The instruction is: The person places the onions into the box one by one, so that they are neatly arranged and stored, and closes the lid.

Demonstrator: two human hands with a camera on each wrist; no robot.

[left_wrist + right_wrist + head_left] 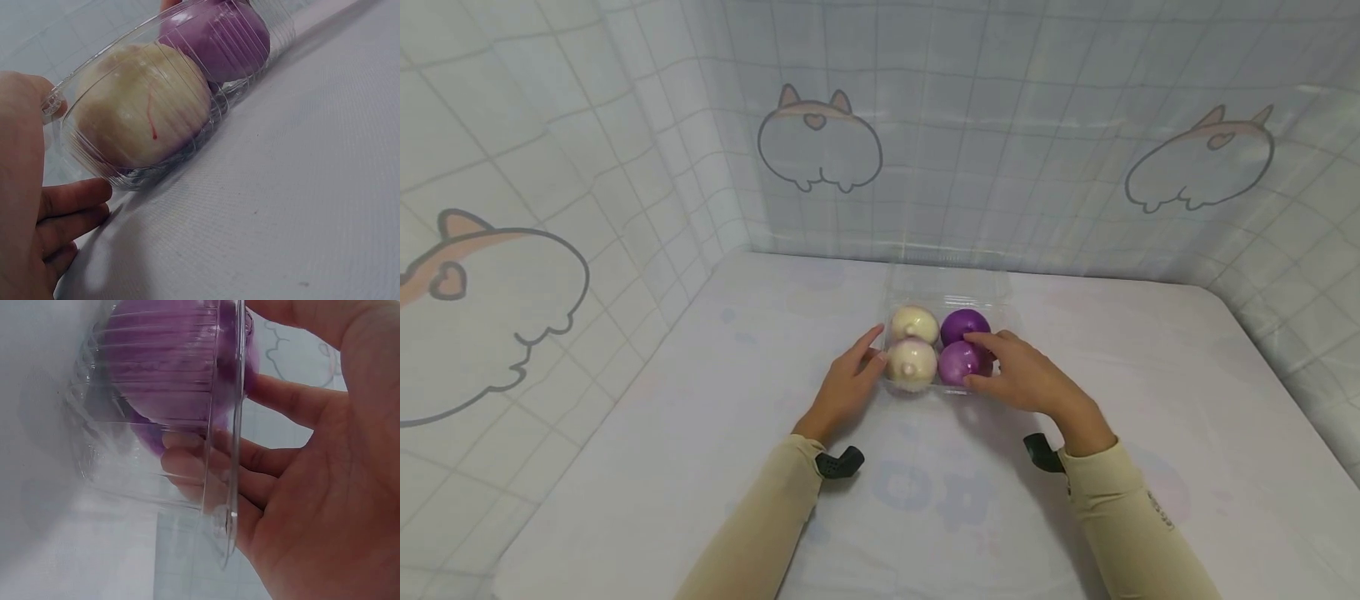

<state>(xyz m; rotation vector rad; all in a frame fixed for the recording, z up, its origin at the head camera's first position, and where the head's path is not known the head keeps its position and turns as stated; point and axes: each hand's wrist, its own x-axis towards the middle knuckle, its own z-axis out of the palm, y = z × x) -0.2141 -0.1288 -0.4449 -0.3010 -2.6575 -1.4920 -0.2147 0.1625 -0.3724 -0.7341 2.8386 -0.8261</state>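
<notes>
A clear plastic clamshell box (951,388) holds two pale onions (912,364) on its left and two purple onions (960,363) on its right. My right hand (1026,375) grips the front purple onion, thumb at its near side and fingers reaching over and behind it inside the box. Through the clear wall, the right wrist view shows those fingertips (184,459) beside the purple onion (165,362). At the box's left side, my left hand (847,387) touches the rim and lower corner with extended fingers (78,195). The front pale onion (144,103) lies close by.
The box's raised clear lid (947,283) leans toward the back. A white cloth (760,367) covers the table. Gridded sheets with cartoon animal prints (820,146) hang behind and at both sides. Each wrist carries a dark mount (841,462).
</notes>
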